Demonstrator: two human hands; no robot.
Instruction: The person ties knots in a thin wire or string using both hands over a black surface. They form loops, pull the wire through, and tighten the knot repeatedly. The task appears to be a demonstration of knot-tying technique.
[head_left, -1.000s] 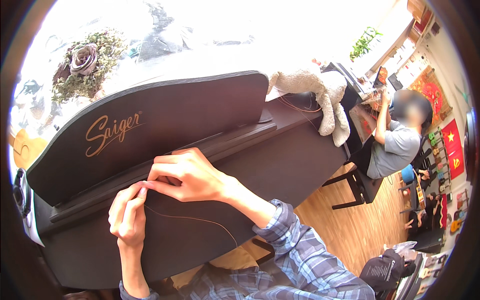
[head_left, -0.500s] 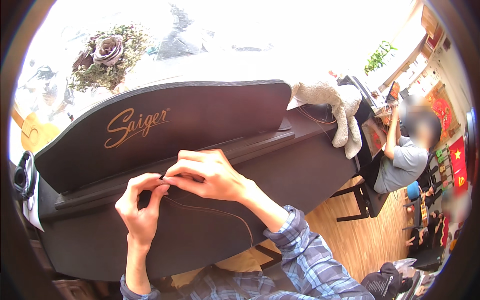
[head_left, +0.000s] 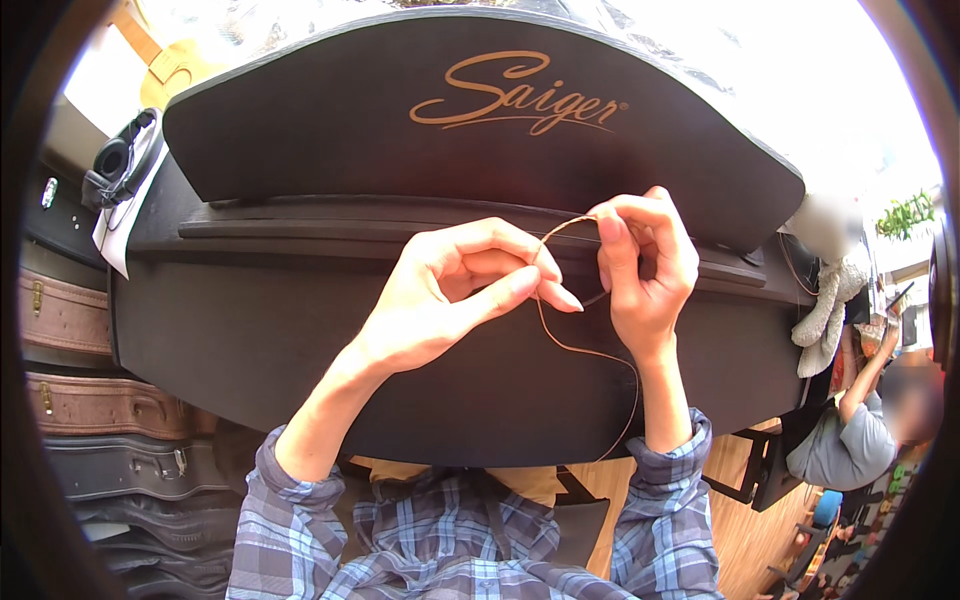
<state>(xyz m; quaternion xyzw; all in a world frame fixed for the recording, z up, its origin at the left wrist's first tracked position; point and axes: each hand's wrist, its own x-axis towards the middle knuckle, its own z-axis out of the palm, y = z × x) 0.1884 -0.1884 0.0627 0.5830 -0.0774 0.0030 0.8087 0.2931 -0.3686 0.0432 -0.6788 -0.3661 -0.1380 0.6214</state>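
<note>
A thin tan cord point(head_left: 582, 350) runs between my two hands above a closed black piano lid point(head_left: 450, 420). My left hand point(head_left: 440, 290) pinches it between thumb and fingertips. The thumb and fingers of my right hand point(head_left: 648, 265) are closed on it a little higher. Between the hands the cord bows upward in a small arc. From the left fingertips its loose length curves down to the right, over the lid's front edge. Part of the cord is hidden behind my fingers.
Behind my hands rises a black music rest point(head_left: 320, 130) with gold lettering. Black headphones point(head_left: 115, 165) and white paper point(head_left: 120, 235) lie at the left end. Instrument cases point(head_left: 75, 320) are stacked at left. A plush toy point(head_left: 832, 310) hangs at right, near a seated person point(head_left: 850, 440).
The view has swung left, bringing the cases into sight. My fingertips, close together before, are now apart, with the cord arched between them. My right hand has turned more upright.
</note>
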